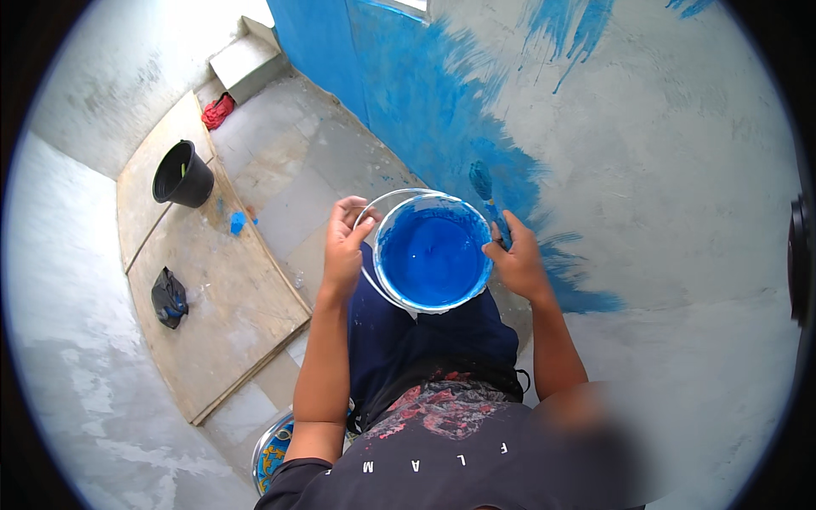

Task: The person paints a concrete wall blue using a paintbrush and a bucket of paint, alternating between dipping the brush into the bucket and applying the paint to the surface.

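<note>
A white paint bucket [399, 299] hangs in front of my lap, with bright blue paint [433, 255] inside and smears around its rim. My left hand [347, 242] is closed at its left side, fingers around the thin wire handle. On the other side my right hand [518, 262] grips a paintbrush [481, 182], bristles pointing up and coated in blue. That hand's thumb is close against the bucket's right rim; whether it also supports the bucket, I cannot tell. Beyond the brush stands a grey wall [646, 170], partly covered in uneven blue strokes.
To the left, wooden boards [221, 314] lie on the tiled floor, bearing a black bucket [194, 183] and a crumpled black plastic bag [170, 297]. A red cloth [218, 111] lies near a pale block step [246, 64]. A patterned round object [274, 446] sits beside my left arm.
</note>
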### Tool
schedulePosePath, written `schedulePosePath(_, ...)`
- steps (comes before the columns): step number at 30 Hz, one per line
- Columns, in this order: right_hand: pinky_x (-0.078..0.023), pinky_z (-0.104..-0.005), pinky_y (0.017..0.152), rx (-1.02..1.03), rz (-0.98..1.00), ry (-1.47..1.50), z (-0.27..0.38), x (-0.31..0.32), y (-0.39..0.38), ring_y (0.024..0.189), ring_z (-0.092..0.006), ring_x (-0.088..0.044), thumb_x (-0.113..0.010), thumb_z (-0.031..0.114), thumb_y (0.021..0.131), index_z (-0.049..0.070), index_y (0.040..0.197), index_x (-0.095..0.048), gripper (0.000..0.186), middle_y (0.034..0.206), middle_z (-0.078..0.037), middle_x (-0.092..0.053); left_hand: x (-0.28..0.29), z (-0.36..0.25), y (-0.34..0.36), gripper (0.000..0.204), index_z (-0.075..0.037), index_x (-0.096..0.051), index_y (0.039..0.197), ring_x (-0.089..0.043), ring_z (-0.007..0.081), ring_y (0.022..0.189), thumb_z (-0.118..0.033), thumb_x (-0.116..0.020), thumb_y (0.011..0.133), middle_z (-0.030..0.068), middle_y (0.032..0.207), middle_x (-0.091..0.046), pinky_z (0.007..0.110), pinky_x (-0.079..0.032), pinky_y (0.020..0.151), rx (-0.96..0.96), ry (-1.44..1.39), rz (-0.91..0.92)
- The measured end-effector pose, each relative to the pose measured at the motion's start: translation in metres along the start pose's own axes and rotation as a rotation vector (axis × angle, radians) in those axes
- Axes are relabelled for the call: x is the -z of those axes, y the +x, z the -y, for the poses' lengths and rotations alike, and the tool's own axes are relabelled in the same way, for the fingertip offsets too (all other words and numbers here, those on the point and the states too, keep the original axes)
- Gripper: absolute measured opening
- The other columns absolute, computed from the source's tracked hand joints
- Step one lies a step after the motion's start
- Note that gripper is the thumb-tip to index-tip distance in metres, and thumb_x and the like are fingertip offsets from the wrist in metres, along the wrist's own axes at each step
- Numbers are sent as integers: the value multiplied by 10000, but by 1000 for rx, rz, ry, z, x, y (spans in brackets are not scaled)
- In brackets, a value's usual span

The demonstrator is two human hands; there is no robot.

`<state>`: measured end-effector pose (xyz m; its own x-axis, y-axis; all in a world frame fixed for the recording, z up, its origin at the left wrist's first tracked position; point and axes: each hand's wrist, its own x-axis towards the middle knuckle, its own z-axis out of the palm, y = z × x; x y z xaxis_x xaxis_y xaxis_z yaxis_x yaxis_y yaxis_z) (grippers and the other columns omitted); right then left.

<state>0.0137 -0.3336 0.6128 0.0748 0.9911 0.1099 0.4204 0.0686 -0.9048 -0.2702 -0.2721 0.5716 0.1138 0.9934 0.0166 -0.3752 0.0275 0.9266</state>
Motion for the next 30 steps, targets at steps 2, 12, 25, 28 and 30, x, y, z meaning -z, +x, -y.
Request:
schedulePosePath(2,-357,-318,534,5,-14,-3,-6,4,-3,625,-93,-403,-641,78,803,-33,893,-476,218,645,-101,-432,-21,0,-4,379,-28,-451,1365,-613,190,1074,-80,-505,994,120,1140,-616,315,-499,954,134,-190,11)
schedulePosePath(12,-446,-342,632,-40,22,-181,13,31,-15,678,-146,-517,-683,138,827,-33,943,-553,244,734,-120,-565,-51,-2,-10,529,2,-373,1460,-526,228,1258,-217,-554,1013,189,1358,-553,347,-384,1089,77,90,98)
schedulePosePath(25,-535,-399,835,80,309,-589,91,58,-16,900,-330,-676,-732,35,816,4,1106,-671,297,1003,-180,-708,-61,1,-19,473,11,-366,1434,-566,207,1200,-160,-534,1026,173,1324,-596,329,-419,1034,-39,115,206)
schedulePosePath(28,-528,-428,845,107,369,-751,94,46,-12,936,-350,-666,-745,37,797,17,1071,-676,283,1017,-173,-701,-67,3,-21,471,15,-366,1431,-573,220,1199,-164,-529,1026,185,1321,-596,343,-429,1028,-55,116,209)
schedulePosePath(30,-524,-438,849,77,415,-857,93,40,-8,940,-356,-661,-740,46,803,23,1049,-675,256,1004,-166,-695,-67,3,-21,469,16,-368,1428,-580,232,1197,-161,-528,1025,193,1318,-599,352,-434,1026,-70,151,215)
